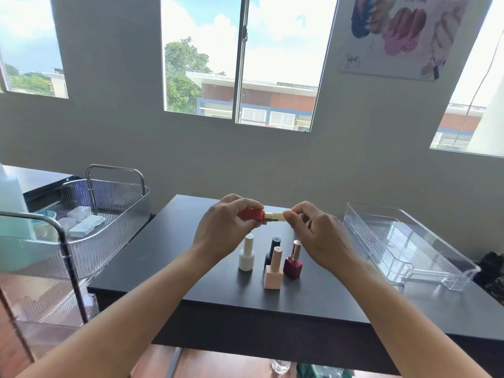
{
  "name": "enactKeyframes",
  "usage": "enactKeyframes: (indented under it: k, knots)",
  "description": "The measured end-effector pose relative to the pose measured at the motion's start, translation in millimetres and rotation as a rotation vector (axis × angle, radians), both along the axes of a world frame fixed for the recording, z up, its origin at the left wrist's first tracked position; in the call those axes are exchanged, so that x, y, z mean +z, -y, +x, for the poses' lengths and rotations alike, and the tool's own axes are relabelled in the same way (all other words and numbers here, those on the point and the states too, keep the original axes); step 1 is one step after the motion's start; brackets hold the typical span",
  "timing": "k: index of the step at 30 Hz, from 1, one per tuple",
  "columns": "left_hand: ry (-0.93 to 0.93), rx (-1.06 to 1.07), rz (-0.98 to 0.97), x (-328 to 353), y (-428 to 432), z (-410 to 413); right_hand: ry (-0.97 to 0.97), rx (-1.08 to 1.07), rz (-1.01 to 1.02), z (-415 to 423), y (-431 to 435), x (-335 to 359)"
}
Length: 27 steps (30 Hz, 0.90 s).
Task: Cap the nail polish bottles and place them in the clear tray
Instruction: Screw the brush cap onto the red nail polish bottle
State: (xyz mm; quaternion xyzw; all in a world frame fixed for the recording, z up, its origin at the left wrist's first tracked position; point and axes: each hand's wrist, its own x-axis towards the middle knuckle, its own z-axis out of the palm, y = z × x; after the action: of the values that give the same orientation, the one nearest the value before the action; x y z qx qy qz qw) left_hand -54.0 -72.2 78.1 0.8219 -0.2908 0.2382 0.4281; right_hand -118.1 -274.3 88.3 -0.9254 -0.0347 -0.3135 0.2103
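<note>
Above the black table point(313, 293) I hold a red nail polish bottle point(252, 214) sideways. My left hand point(226, 227) grips its red body, and my right hand point(316, 236) pinches its gold cap point(275, 216). Below my hands several capped bottles stand on the table: a white bottle point(246, 253), a black bottle point(272, 248), a pale pink square bottle point(273, 270) and a dark red bottle with a rose-gold cap point(293, 261). The clear tray point(409, 241) lies at the right with nothing in it.
A clear ribbed trolley point(109, 214) with metal handles stands to the left, holding small clear boxes point(81, 221). A wall with windows runs behind the table. A dark bag point(493, 268) sits at the far right, and a glass point(281, 365) stands below the table's front edge.
</note>
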Motion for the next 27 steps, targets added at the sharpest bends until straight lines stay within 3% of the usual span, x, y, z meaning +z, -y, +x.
enactKeyframes:
  k: [6, 10, 20, 24, 27]
  knots:
    - [0.037, -0.028, 0.065, 2.9, 1.5, 1.9, 0.017, 0.002, -0.164, -5.3, -4.8, -0.1]
    - [0.194, -0.006, 0.111, 6.0, 3.3, -1.4, 0.003, -0.036, -0.216, -6.2, -8.2, 0.3]
    - [0.472, 0.082, 0.205, 10.9, 6.6, -3.7, -0.067, -0.004, -0.008, 0.9, -5.8, 0.4]
    - [0.446, 0.082, 0.195, 8.2, 7.7, 1.2, -0.074, -0.001, 0.018, 6.5, -3.8, -0.2]
    - [0.286, 0.03, 0.18, 5.5, 7.6, 10.2, -0.136, 0.01, 0.023, 11.8, -2.3, -2.2]
